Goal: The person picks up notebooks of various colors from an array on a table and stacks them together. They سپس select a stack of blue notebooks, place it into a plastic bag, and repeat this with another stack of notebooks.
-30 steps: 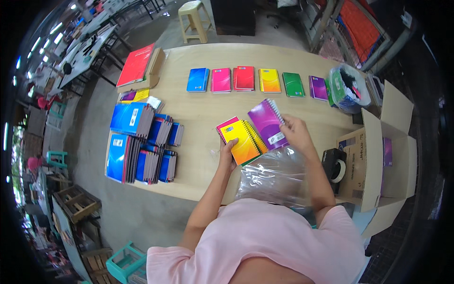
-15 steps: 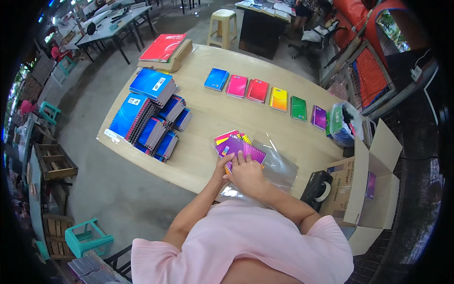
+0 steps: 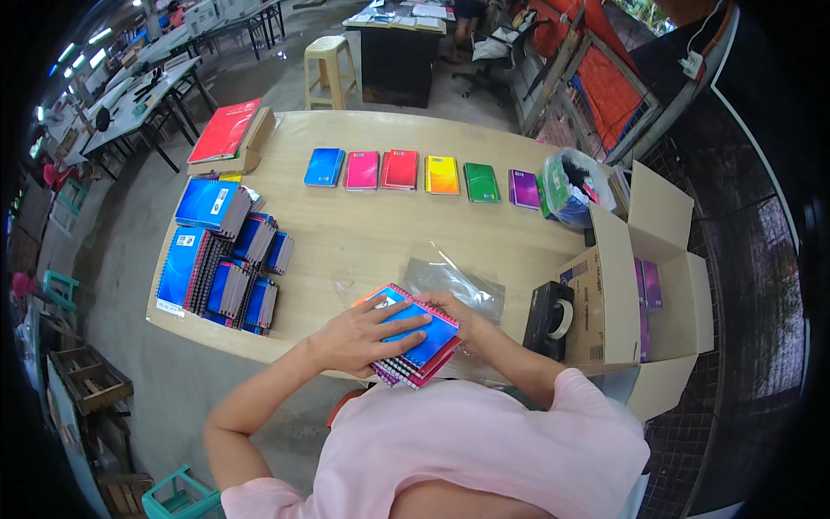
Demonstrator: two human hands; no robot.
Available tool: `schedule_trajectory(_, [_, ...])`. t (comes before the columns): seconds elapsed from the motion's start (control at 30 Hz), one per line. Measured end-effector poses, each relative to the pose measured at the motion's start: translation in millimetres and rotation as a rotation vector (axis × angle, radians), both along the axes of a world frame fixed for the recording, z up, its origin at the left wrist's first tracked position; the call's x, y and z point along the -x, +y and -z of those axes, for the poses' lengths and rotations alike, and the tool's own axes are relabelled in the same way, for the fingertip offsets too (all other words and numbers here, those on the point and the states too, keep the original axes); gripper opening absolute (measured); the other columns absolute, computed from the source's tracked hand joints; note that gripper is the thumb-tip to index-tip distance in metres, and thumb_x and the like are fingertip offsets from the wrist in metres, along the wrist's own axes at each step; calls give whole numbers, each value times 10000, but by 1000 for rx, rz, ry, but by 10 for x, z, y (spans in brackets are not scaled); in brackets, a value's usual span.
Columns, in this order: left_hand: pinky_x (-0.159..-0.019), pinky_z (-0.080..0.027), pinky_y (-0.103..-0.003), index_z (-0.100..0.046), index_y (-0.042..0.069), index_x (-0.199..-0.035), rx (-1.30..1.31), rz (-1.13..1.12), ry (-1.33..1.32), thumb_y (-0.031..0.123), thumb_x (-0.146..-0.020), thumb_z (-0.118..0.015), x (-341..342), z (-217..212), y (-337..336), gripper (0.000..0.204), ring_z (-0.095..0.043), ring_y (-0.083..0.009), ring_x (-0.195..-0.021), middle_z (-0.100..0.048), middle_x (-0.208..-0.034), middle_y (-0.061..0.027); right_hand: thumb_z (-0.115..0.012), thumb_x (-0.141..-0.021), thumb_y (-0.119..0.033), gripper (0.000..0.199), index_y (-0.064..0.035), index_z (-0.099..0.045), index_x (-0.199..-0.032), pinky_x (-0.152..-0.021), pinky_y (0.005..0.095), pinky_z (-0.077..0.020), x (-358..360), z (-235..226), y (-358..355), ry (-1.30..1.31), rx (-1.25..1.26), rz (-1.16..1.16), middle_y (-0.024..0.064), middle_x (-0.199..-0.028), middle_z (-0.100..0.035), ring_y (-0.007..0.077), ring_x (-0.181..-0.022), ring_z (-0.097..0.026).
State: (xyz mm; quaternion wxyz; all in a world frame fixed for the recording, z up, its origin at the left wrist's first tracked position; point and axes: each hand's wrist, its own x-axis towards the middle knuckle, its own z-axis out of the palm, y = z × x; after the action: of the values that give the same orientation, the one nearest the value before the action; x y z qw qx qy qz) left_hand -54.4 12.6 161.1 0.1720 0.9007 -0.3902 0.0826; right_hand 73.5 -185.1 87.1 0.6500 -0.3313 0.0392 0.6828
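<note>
Both my hands hold a small stack of spiral notebooks (image 3: 421, 347), close to my body at the table's near edge. A blue cover faces up, with red and purple covers below it and the wire bindings showing along the edges. My left hand (image 3: 373, 333) lies across the blue cover, fingers spread over it. At the stack's far right side, my right hand (image 3: 454, 310) grips the edge, its fingers partly hidden. Just beyond lies a clear plastic sleeve (image 3: 471, 285), flat on the table.
A row of single notebooks (image 3: 399, 169) in several colours crosses the table's far side. Blue notebook piles (image 3: 216, 281) stand at left, near a red pad (image 3: 226, 130) on cardboard. At right are a black tape dispenser (image 3: 545, 322), an open carton (image 3: 616, 290) and a filled plastic bag (image 3: 575, 203).
The stack, purple side up before, now shows blue on top and sits nearer my body. My left hand has moved onto the cover; my right hand has shifted to its edge. The view has shifted too.
</note>
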Motion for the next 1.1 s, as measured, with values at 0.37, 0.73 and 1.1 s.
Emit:
schedule_trajectory(0.37, [-1143,-216,-465,-195,125,-1495,695,-562,297,175,-620,-821,200,488,301,1078,-320,-315,-1376,-274,-1505,-203,-724,-718,-18,631,-17,-468,-1295,-907,465,-537,143,227,36,-294,-165,323,169,-1226,-581,296,-1075,-620])
schedule_trajectory(0.73, [-1089,-326,-388,-149,84,-1468,1108,-888,156,245,-460,-955,243,1706,399,1301,-399,-288,-1287,-360,-1398,-157,-919,-573,-304,1081,-67,-302,-1428,-1056,360,-361,-37,1092,1058,-1231,-417,152,123,-1296,-494,227,-1223,-475])
schedule_trajectory(1.1, [-1041,-386,-354,-350,24,-1374,1214,-1040,65,297,-534,-928,345,2057,373,1055,-486,-227,-1217,-485,-1311,-148,-888,-560,-506,1206,-21,-230,-1447,-991,357,-432,303,1170,1375,-1246,-391,344,130,-1154,-537,267,-1115,-542])
